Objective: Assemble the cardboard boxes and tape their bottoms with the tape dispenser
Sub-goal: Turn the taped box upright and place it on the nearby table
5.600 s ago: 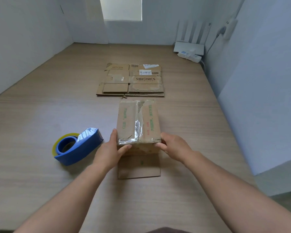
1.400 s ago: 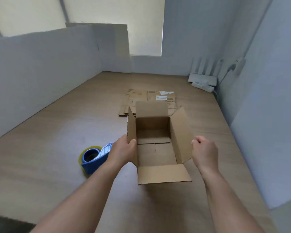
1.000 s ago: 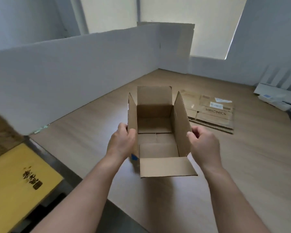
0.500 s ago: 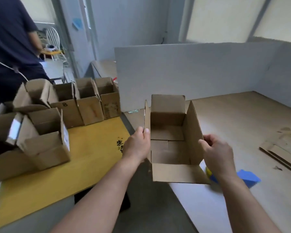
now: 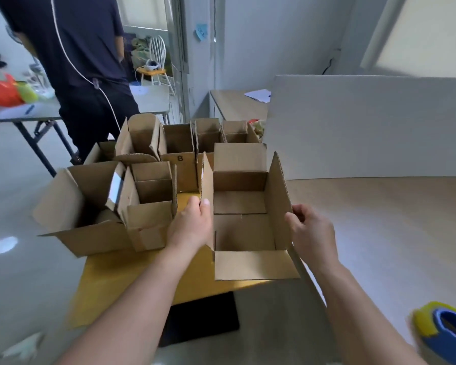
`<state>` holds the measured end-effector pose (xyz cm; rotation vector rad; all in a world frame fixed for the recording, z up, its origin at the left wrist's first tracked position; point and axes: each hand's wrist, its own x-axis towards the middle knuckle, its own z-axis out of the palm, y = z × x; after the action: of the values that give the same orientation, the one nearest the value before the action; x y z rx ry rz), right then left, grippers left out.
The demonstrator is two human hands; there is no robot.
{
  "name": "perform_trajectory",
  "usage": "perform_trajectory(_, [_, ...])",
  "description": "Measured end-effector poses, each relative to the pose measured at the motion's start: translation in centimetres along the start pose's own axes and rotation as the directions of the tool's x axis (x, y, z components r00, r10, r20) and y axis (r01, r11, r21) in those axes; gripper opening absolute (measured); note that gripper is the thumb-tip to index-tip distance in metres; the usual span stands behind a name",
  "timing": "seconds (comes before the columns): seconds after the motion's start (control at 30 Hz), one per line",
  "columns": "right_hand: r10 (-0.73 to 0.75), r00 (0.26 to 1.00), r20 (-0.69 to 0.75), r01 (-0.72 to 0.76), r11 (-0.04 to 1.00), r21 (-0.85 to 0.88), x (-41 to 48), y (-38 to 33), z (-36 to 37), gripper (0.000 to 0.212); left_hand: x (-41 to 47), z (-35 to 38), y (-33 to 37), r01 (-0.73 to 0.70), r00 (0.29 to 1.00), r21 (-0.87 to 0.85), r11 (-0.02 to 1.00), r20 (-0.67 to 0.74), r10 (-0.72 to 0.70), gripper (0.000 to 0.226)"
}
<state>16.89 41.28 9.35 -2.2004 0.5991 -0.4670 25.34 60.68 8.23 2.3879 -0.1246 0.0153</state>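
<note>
I hold an assembled cardboard box point(image 5: 244, 227) upright with its top flaps open, over the edge of a yellow side table point(image 5: 132, 270). My left hand point(image 5: 192, 227) pinches the left flap, thumb and fingers on either side. My right hand point(image 5: 311, 235) grips the right flap's edge. The blue tape dispenser point(image 5: 442, 335) with yellow tape lies on the wooden work table point(image 5: 379, 233) at the lower right, apart from both hands.
Several other open cardboard boxes point(image 5: 148, 180) crowd the yellow table to the left and behind. A person in dark clothes point(image 5: 82, 64) stands beyond them. A white partition board point(image 5: 366, 127) edges the wooden table. A dark gap point(image 5: 203, 317) lies below.
I turned left from the wooden table, carrying the box over to the yellow table beside the other boxes. The flattened cartons have left the view; the dispenser now sits at lower right.
</note>
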Motion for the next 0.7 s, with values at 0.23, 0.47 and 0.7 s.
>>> perform_trajectory(0.23, [-0.091,0.990,0.108,0.096,0.995,-0.040,4.0,-2.3,5.9,0.019,4.1,-2.7,-3.1,0.016,0.994,0.104,0.994,-0.106,-0.005,0.028])
perform_trajectory(0.47, [-0.139,0.960,0.242,0.169,0.980,-0.108,8.6,-2.9,10.1,0.020,9.0,-2.9,-5.5,0.111,0.994,0.201,0.973,-0.010,-0.112,0.030])
perform_trajectory(0.7, [-0.084,0.896,0.437,0.163,0.976,-0.147,11.0,-2.2,14.3,0.024,11.5,-1.9,-7.6,0.160,0.984,0.330,0.930,0.016,-0.175,0.035])
